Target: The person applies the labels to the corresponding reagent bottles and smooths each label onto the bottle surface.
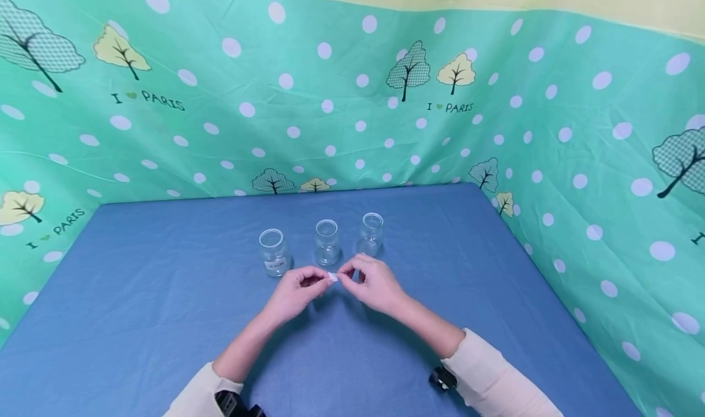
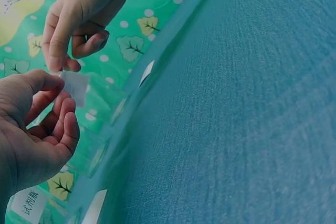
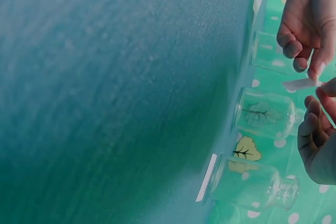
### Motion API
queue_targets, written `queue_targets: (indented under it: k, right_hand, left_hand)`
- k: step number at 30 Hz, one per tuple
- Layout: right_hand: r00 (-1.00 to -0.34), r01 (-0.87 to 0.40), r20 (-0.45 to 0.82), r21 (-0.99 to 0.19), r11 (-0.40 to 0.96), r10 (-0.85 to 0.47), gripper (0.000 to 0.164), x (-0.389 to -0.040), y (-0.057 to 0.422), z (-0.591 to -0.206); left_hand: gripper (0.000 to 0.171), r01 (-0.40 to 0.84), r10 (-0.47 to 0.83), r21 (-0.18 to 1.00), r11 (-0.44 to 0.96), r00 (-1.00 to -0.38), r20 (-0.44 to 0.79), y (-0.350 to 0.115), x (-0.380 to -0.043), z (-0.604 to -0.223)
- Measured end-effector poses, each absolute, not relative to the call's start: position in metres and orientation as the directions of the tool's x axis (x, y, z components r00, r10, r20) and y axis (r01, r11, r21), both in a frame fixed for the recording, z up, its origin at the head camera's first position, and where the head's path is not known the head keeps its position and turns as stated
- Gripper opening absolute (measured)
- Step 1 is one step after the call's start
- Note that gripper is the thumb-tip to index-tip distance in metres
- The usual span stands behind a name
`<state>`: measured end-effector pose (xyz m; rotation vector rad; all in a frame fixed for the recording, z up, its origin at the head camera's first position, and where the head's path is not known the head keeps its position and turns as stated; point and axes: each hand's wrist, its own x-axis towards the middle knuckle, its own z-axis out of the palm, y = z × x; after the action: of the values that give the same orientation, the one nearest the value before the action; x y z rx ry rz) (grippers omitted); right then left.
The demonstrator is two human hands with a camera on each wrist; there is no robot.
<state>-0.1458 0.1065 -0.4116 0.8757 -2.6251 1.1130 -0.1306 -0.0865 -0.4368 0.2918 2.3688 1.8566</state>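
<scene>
My left hand (image 1: 294,293) and right hand (image 1: 376,284) meet in front of three glass jars, pinching a small white label (image 1: 333,277) between their thumbs and fingertips. In the left wrist view, the label (image 2: 77,88) hangs from the left hand's (image 2: 39,124) thumb and finger, and the right fingertips touch its upper edge. The left jar (image 1: 274,253) bears a white printed label (image 2: 29,205). Just behind the hands stands the middle jar (image 1: 327,243). Past the right hand is the right jar (image 1: 370,234), its lower part partly covered by that hand. No label shows on these two.
A blue cloth (image 1: 165,294) covers the table. A green dotted curtain (image 1: 308,129) rises along its back and right side. Flat white pieces (image 2: 147,73) appear low on the blue surface in the wrist views. Small black devices (image 1: 442,379) sit at both sleeves.
</scene>
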Motion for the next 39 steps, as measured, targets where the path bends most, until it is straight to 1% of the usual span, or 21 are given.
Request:
queue_targets:
  k: [9, 16, 20, 25, 29, 34, 39]
  right_hand:
    - [-0.847, -0.531, 0.382, -0.650, 0.544, -0.370, 0.004, -0.147, 0.108, -0.408]
    - [-0.909, -0.416, 0.327, -0.743, 0.525, -0.257, 0.005, -0.148, 0.111, -0.403]
    - [-0.931, -0.364, 0.303, -0.790, 0.494, -0.202, 0.005, -0.150, 0.113, -0.404]
    - [-0.939, -0.344, 0.306, -0.821, 0.456, -0.157, 0.007, -0.153, 0.115, -0.404]
    - [-0.940, -0.341, 0.314, -0.834, 0.434, -0.134, 0.005, -0.154, 0.118, -0.403]
    - [-0.947, -0.317, 0.302, -0.844, 0.433, -0.107, 0.003, -0.157, 0.124, -0.401]
    - [-0.951, -0.305, 0.296, -0.844, 0.441, -0.093, 0.003, -0.158, 0.128, -0.398]
  left_hand:
    - [0.016, 0.067, 0.233, 0.977, 0.204, -0.972, 0.018, -0.085, -0.130, -0.437]
    - [0.016, 0.056, 0.218, 0.973, 0.225, -0.976, 0.006, -0.088, -0.128, -0.437]
    - [0.016, 0.046, 0.210, 0.973, 0.226, -0.978, -0.003, -0.087, -0.128, -0.437]
    - [0.016, 0.033, 0.195, 0.971, 0.238, -0.981, -0.015, -0.086, -0.129, -0.438]
    - [0.015, 0.014, 0.181, 0.969, 0.248, -0.983, -0.033, -0.086, -0.128, -0.438]
    - [0.015, 0.000, 0.178, 0.965, 0.261, -0.983, -0.048, -0.086, -0.128, -0.438]
    - [0.014, -0.003, 0.194, 0.949, 0.316, -0.979, -0.068, -0.086, -0.128, -0.442]
